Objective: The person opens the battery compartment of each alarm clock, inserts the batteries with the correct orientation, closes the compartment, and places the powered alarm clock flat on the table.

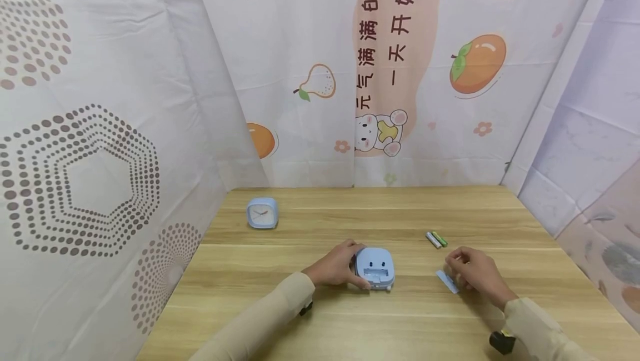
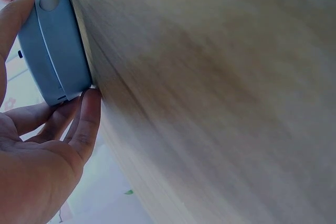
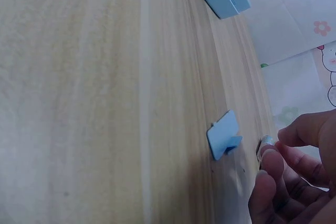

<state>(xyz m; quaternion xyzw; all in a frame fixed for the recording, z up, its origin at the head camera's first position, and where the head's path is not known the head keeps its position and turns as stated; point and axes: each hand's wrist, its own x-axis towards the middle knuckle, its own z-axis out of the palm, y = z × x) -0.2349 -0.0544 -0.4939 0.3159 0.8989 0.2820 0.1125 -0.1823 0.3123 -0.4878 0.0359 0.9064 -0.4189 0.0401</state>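
A light-blue alarm clock (image 1: pixel 374 255) lies on its face, its back turned up with two dark knobs and an uncovered battery compartment. My left hand (image 1: pixel 336 265) grips its left side, thumb on the near edge and fingers round the far edge, as the left wrist view also shows. To the right, my right hand (image 1: pixel 478 273) hovers with loosely bent fingers beside a small light-blue battery cover (image 3: pixel 224 132) on the table. I see nothing held in it. Just beyond lie two batteries, one silvery (image 1: pixel 433 240) and one green (image 1: pixel 440 239).
A second light-blue clock (image 1: pixel 262 212) stands at the back left of the wooden table (image 1: pixel 310 227), its dial facing me. Printed curtains (image 1: pixel 300 144) hang behind the table and along both sides.
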